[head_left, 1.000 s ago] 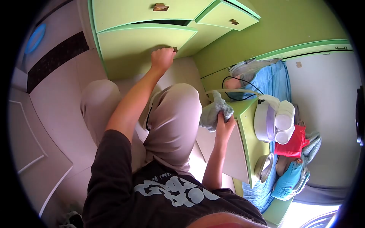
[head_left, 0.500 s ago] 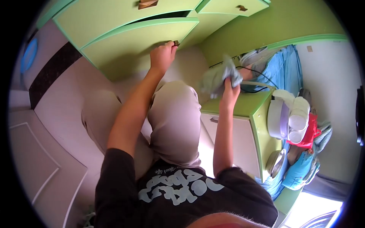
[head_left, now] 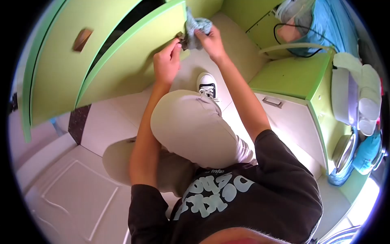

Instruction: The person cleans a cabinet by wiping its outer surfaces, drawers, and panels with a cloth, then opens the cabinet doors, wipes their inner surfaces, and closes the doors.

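Observation:
The fingers of my left hand (head_left: pixel 167 63) are closed at the small brown handle (head_left: pixel 181 37) of a light green drawer (head_left: pixel 140 55). That drawer is pulled partly out, with a dark gap along its top edge. In my right hand (head_left: pixel 211 44) is a bunched grey-blue cloth (head_left: pixel 196 23), pinched between thumb and fingers. The cloth lies against the drawer's right edge, just beside the handle. Both hands are close together there.
Above is another green drawer front with a brown handle (head_left: pixel 82 39). To the right stands a low green-topped cabinet (head_left: pixel 290 77) with white containers (head_left: pixel 345 95) on its side. My knees and a black-and-white sneaker (head_left: pixel 207 86) are below the drawer.
My right hand has brought the cloth left to the drawer's edge beside the handle. My left hand stays at the handle. The view has turned, and the drawer appears further out.

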{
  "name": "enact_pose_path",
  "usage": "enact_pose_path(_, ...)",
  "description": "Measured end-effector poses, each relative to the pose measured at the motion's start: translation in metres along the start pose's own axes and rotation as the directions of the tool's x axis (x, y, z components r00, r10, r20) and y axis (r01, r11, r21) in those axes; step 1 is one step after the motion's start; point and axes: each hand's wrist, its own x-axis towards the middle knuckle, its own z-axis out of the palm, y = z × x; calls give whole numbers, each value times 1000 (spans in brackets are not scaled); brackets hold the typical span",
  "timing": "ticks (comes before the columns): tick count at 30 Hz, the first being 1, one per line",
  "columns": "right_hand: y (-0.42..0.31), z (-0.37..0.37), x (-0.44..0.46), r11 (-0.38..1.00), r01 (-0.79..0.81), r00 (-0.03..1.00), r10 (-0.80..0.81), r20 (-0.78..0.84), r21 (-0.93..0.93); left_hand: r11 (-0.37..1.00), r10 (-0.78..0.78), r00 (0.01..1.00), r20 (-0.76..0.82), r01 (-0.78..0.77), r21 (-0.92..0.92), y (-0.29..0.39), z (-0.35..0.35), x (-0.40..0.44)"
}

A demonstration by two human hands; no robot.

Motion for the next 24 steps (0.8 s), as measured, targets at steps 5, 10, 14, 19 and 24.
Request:
enact_pose_path(5,152,-31,6,894,-441,897,442,-3,-81,999,-22,999,-34,21,-31,-2,7,4)
enact_pose_path(10,255,-49,11,723,-691,723,690,36,4,994,-109,992,-66,108,-22,0,12,0)
enact_pose_path(14,268,-56,12,550,-829,559,818,135,96,990,-142,985,-95,142,-8,6,14,-2)
enact_pose_path(19,210,-74,-24,363,-836,501,810,304,410,990,-110,977,-184,124,69,-8,20,19)
enact_pose_path(24,145,-111,-82,395,-717,616,745,256,575,928,49,954,-295,65,367,-23,15,56)
